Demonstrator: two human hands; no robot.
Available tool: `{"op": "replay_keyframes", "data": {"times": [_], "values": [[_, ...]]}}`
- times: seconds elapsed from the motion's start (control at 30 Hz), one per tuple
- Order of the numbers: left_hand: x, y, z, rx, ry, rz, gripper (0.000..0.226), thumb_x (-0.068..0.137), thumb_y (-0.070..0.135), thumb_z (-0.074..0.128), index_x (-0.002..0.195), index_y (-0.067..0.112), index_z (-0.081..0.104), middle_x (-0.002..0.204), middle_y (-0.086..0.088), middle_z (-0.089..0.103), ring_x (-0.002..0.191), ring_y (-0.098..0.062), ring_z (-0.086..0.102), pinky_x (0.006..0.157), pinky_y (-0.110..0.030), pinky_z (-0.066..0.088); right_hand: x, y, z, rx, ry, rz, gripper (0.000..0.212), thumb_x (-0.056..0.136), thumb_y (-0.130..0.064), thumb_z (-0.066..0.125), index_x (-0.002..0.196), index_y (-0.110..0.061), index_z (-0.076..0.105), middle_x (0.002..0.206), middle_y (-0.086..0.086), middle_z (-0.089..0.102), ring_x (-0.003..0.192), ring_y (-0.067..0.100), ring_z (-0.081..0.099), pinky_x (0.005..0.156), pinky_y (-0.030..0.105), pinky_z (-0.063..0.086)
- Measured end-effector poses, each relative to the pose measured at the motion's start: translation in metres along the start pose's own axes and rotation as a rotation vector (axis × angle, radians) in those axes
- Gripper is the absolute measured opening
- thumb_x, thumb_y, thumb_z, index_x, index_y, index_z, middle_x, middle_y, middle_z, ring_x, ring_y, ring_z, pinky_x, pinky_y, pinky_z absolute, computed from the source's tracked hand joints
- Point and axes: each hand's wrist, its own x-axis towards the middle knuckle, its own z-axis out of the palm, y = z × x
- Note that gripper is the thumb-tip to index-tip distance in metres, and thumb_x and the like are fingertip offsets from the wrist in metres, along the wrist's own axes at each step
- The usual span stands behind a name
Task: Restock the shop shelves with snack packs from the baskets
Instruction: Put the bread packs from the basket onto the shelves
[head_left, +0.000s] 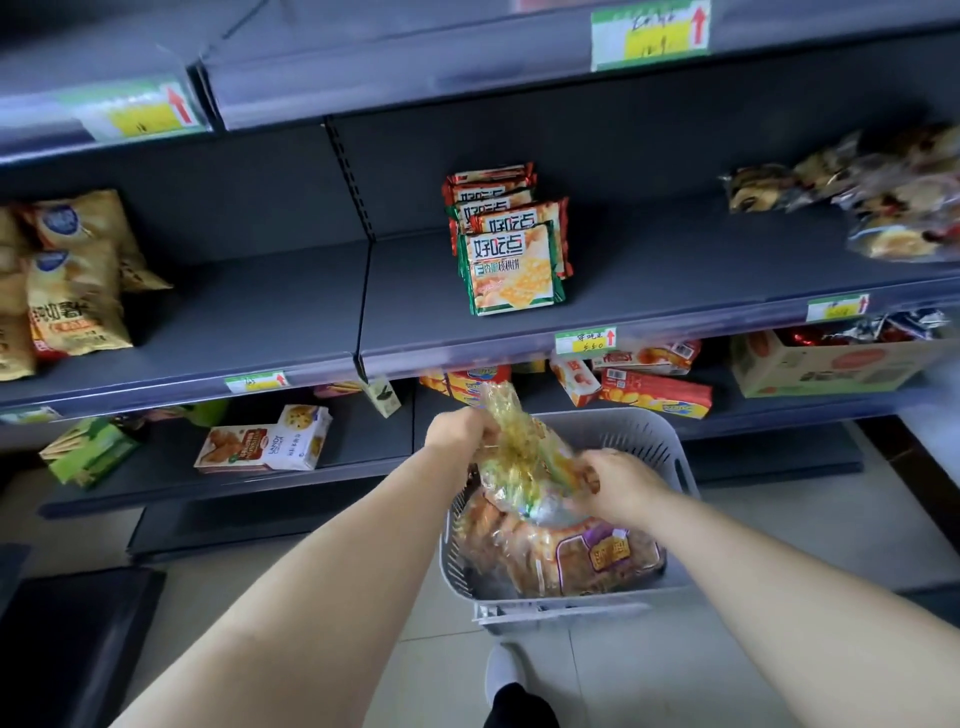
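The snack pack (519, 449) is apparently upright, top end up, with the left hand (457, 431) pinching its top and the right hand (618, 486) gripping lower — over the far-left corner of the basket (641, 422).

I get soft, even light, sharpest on the cracker packs (511, 260); just below them the snack bag (519, 452) smears with motion blur. Right of those packs the wrapped goods (904, 208) turn hazy, the floor (831, 499) washes pale, and shelf edges (457, 351) bow.

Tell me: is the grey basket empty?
Not empty. An orange pack lies inside the basket, under the yellow pack held by left hand and right hand.
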Motion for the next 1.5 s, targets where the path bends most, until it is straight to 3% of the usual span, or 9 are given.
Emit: {"op": "replay_keyframes", "data": {"times": [0.4, 0.5, 0.6, 0.77, 0.97, 1.13, 1.23, 1.33, 1.5], "values": [[-0.104, 0.067, 0.068, -0.152, -0.062, 0.142, 0.020, 0.089, 0.003, 0.056, 0.069, 0.007, 0.059, 0.060, -0.004, 0.060, 0.056, -0.020, 0.061, 0.024, -0.018, 0.034, -0.064, 0.052, -0.012, 0.282, 0.230, -0.039, 0.124, 0.052, -0.048, 0.086, 0.151, -0.028, 0.015, 0.146, -0.002, 0.040, 0.130, 0.024, 0.046, 0.102, 0.042, 0.043], [-0.125, 0.079, 0.076, -0.163, -0.078, 0.167, 0.019, 0.084, 0.005, 0.057, 0.066, 0.011, 0.057, 0.050, -0.001, 0.058, 0.048, -0.019, 0.061, 0.039, -0.018, 0.035, -0.067, 0.056, -0.024, 0.443, 0.366, -0.037, 0.089, 0.059, -0.041, 0.086, 0.129, -0.017, 0.036, 0.121, 0.002, 0.056, 0.108, 0.025, 0.057, 0.090, 0.042, 0.049], [-0.140, 0.086, 0.083, -0.190, -0.140, 0.224, 0.018, 0.086, 0.011, 0.057, 0.069, 0.016, 0.061, 0.063, 0.002, 0.065, 0.067, -0.020, 0.068, 0.062, -0.029, 0.038, -0.071, 0.060, -0.042, 0.658, 0.466, -0.027, 0.061, 0.068, -0.033, 0.085, 0.110, -0.016, 0.045, 0.101, 0.000, 0.062, 0.095, 0.023, 0.061, 0.083, 0.038, 0.049], [-0.144, 0.093, 0.089, -0.194, -0.185, 0.322, 0.019, 0.097, 0.021, 0.056, 0.113, 0.015, 0.064, 0.096, 0.004, 0.073, 0.091, -0.017, 0.071, 0.093, -0.041, 0.047, -0.071, 0.077, -0.058, 1.117, 0.564, 0.091, 0.049, 0.069, -0.039, 0.084, 0.103, -0.020, 0.054, 0.104, 0.005, 0.068, 0.095, 0.022, 0.066, 0.091, 0.046, 0.052], [-0.143, 0.067, 0.094, 0.362, -0.178, 0.426, 0.021, 0.091, 0.012, 0.064, 0.112, 0.015, 0.070, 0.108, -0.006, 0.066, 0.073, -0.012, 0.057, 0.060, -0.025, 0.041, -0.083, 0.065, -0.084, 1.279, 0.626, 0.262, 0.074, 0.064, -0.054, 0.080, 0.117, -0.013, 0.047, 0.107, 0.005, 0.061, 0.096, 0.027, 0.062, 0.089, 0.049, 0.053], [-0.151, 0.047, 0.117, 0.744, -0.297, 0.563, 0.089, 0.071, 0.025, 0.086, 0.147, 0.023, 0.039, 0.136, 0.002, 0.044, 0.117, -0.019, 0.052, 0.095, -0.034, 0.049, -0.092, 0.044, -0.104, 1.312, 0.614, 0.226, 0.081, 0.057, -0.057, 0.079, 0.117, -0.009, 0.053, 0.107, 0.007, 0.063, 0.096, 0.026, 0.063, 0.078, 0.036, 0.051], [-0.148, 0.043, 0.127, 0.740, -0.197, 0.645, 0.095, 0.062, 0.029, 0.088, 0.142, 0.017, 0.039, 0.128, 0.000, 0.050, 0.112, -0.021, 0.056, 0.095, -0.038, 0.052, -0.101, 0.039, -0.111, 1.260, 0.497, 0.105, 0.081, 0.044, -0.070, 0.071, 0.106, -0.021, 0.062, 0.100, 0.005, 0.070, 0.091, 0.026, 0.067, 0.076, 0.039, 0.055], [-0.147, 0.042, 0.131, 0.675, -0.095, 0.587, 0.082, 0.058, 0.032, 0.089, 0.123, 0.015, 0.044, 0.113, 0.000, 0.057, 0.103, -0.021, 0.059, 0.082, -0.036, 0.054, -0.109, 0.036, -0.116, 1.159, 0.401, -0.011, 0.068, 0.058, -0.078, 0.060, 0.104, -0.028, 0.067, 0.102, 0.000, 0.072, 0.099, 0.024, 0.067, 0.092, 0.050, 0.052], [-0.130, 0.041, 0.116, 0.161, 0.038, 0.448, 0.046, 0.073, 0.010, 0.075, 0.114, 0.012, 0.055, 0.103, -0.009, 0.066, 0.089, -0.028, 0.067, 0.078, -0.046, 0.060, -0.118, 0.039, -0.120, 1.265, 0.350, -0.170, 0.030, 0.096, -0.047, 0.051, 0.109, -0.023, 0.062, 0.109, 0.005, 0.068, 0.101, 0.017, 0.065, 0.087, 0.043, 0.056]]}}
